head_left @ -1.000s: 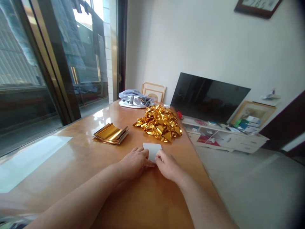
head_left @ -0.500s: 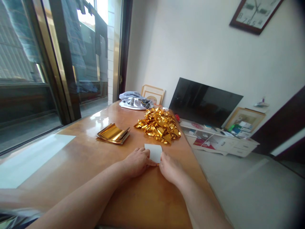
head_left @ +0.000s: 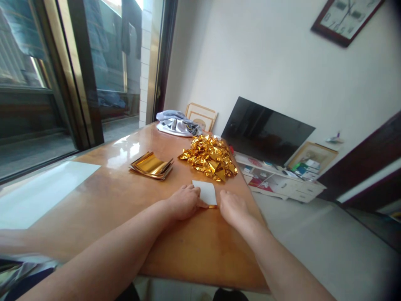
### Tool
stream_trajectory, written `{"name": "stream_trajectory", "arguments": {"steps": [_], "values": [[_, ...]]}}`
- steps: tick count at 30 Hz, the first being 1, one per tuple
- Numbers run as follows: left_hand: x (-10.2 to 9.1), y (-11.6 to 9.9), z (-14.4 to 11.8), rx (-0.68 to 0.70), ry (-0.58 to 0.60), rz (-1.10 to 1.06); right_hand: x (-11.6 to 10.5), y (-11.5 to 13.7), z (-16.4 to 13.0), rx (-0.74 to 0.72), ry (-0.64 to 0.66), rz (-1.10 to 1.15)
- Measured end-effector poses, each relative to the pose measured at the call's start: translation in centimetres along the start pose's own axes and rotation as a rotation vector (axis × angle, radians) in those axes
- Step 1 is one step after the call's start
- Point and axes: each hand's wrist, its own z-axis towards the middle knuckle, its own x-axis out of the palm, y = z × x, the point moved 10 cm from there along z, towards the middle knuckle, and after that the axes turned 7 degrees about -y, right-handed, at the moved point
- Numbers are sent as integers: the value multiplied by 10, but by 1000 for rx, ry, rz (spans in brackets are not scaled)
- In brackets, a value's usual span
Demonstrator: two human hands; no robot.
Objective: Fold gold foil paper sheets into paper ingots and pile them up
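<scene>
Foil paper sheet, white side up, looked thin, light & crease-prone. My left hand & right hand pinned its near edge flat on the tabletop, fingers curled, gripping nothing.

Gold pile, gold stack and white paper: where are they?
Gold pile [head_left: 209,158], head view, middle of the heap.
Gold stack [head_left: 151,166], head view, top sheet.
White paper [head_left: 206,192], head view, bare middle.

grey cloth, black tv, wall clock
</scene>
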Motion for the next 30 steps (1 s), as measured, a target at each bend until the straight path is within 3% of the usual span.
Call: {"name": "stream_trajectory", "arguments": {"steps": [4,7,10,15,30], "values": [[0,-1,0,5,1,-9,-16,7,-16,-31,-112,141],[0,-1,0,0,0,-14,-11,30,-33,-176,-104,221],[0,0,1,-9,-4,-28,-1,40,-42,-222,-70,248],[0,9,1,-82,14,-102,3,42,-45,-210,-63,151],[-2,35,-1,-231,88,-214,-8,66,-51,-376,32,-48]]}}
